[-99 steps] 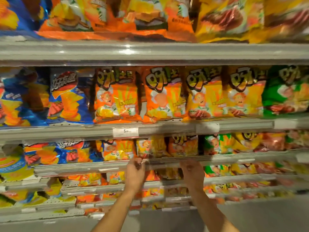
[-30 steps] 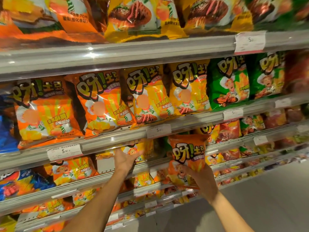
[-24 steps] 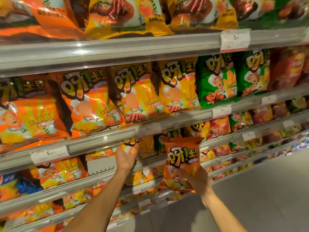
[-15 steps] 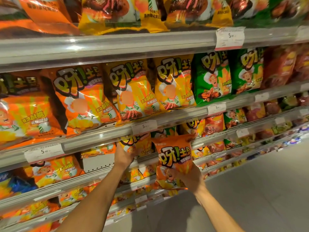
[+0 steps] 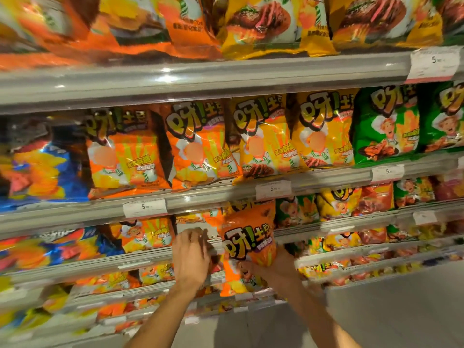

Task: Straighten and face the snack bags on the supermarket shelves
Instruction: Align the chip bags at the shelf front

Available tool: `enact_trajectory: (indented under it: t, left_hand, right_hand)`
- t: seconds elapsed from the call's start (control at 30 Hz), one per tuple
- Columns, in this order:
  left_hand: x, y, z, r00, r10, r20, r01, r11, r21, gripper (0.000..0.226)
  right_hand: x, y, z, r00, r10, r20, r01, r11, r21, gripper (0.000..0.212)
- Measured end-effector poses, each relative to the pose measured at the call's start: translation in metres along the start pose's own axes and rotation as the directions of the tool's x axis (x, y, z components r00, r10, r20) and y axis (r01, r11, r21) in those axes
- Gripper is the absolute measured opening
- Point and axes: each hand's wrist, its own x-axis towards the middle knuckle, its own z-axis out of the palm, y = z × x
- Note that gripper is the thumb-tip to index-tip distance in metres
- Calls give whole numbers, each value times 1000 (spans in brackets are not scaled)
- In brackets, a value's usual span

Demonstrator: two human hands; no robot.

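- Currently we find the right hand (image 5: pixel 273 266) grasping the orange snack bag (image 5: pixel 247 243) from below, held upright, front facing out, just before the third shelf's edge (image 5: pixel 324 228).
- We cannot tell whether the blurred left hand (image 5: pixel 192 256), beside the bag at the same shelf edge, grips anything.
- We judge a low, one-handed grip risks the bag tipping or slipping.
- We note the bag may snag the price rail, or crush neighbouring bags (image 5: pixel 295 209) if forced in.

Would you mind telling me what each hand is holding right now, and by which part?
The right hand grips an orange snack bag by its lower half, from the right side. The left hand holds nothing; its fingers reach toward the shelf edge.
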Motion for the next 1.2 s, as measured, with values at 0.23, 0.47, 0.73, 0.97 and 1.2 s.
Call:
enact_trajectory:
  t: [0.23, 0.47, 0.73, 0.97, 1.2]
  left_hand:
    - [-18, -80, -17, 982, -105, 158, 52, 951, 306, 71]
    - [-26, -101, -15, 943, -120, 310, -28, 901, 433, 82]
    - [-23, -105, -22, 908, -130, 398, -23, 933, 358, 89]
    - [-27, -105, -21, 893, -135, 430, 29, 969, 245, 99]
    - [-25, -96, -27, 881, -164, 443, 125, 985, 115, 91]
  right_hand:
    - [39, -48, 68, 992, -20, 122, 29, 997, -72, 71]
    - [85, -91, 117, 998, -56, -17, 49, 965, -259, 84]
    - [102, -87, 130, 1000, 17, -22, -20, 987, -161, 71]
    - [112, -76, 134, 998, 32, 49, -23, 986, -168, 79]
    - [94, -65, 120, 997, -55, 59, 66, 976, -209, 87]
